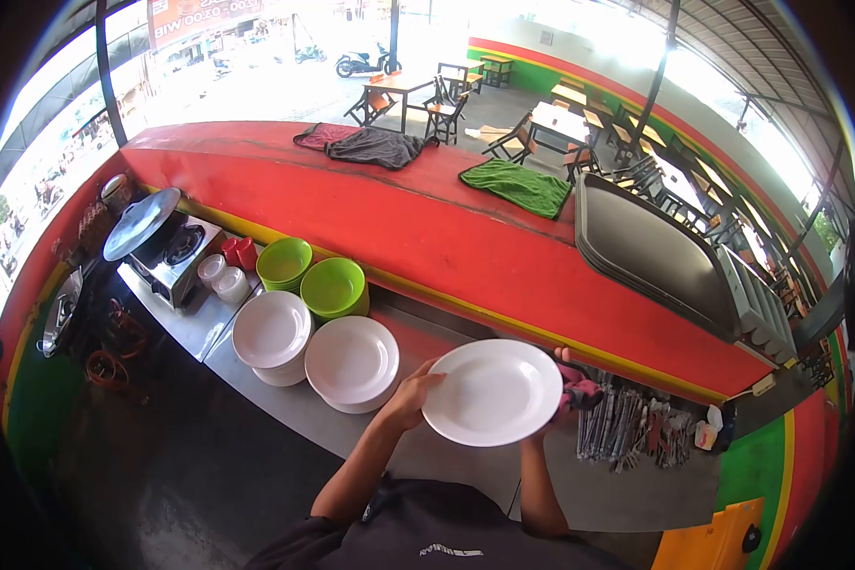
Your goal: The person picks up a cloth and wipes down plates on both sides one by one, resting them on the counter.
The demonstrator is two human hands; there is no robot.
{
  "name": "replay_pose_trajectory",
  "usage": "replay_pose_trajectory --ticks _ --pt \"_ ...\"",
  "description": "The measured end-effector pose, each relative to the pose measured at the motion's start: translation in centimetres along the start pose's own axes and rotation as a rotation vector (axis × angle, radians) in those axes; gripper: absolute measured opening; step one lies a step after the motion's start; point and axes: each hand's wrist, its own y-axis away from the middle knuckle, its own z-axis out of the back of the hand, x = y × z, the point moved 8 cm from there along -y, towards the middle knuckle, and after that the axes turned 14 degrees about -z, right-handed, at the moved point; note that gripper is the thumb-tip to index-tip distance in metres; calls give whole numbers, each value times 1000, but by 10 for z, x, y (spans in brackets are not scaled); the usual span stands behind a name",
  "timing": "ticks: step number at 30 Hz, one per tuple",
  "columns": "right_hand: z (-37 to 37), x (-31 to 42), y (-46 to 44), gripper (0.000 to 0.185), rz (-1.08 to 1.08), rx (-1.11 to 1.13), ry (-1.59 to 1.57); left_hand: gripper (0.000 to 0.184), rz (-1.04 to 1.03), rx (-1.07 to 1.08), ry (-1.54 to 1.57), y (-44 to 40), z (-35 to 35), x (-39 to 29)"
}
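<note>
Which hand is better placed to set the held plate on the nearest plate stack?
Probably the left hand: it holds the plate on the side nearer the stack; the right hand is farther away.

From my remote position I record the counter (627,499) as smooth grey metal with a dull sheen. Above it, the white plate (492,391) is smooth and glossy. On it, I note glossy stacked plates (351,361), smooth, plastic-looking green bowls (332,287) and a shiny metal stove (166,277). Beyond it, the red ledge (427,228) shows a scuffed painted finish, carrying rough, matt green cloth (515,187) and smooth, satin-finished dark trays (646,256).
</note>
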Motion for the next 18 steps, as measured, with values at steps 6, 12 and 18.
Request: replay_pose_trajectory --ticks 6,12,18 --pt "49 5 0 66 242 -134 296 57 79 169 80 10 -11 13" --pt "26 26 4 46 110 -841 403 74 -25 -71 -163 6 -3 2" --pt "42 3 10 45 -175 -766 510 68 -339 114 -414 5 -13 -22"
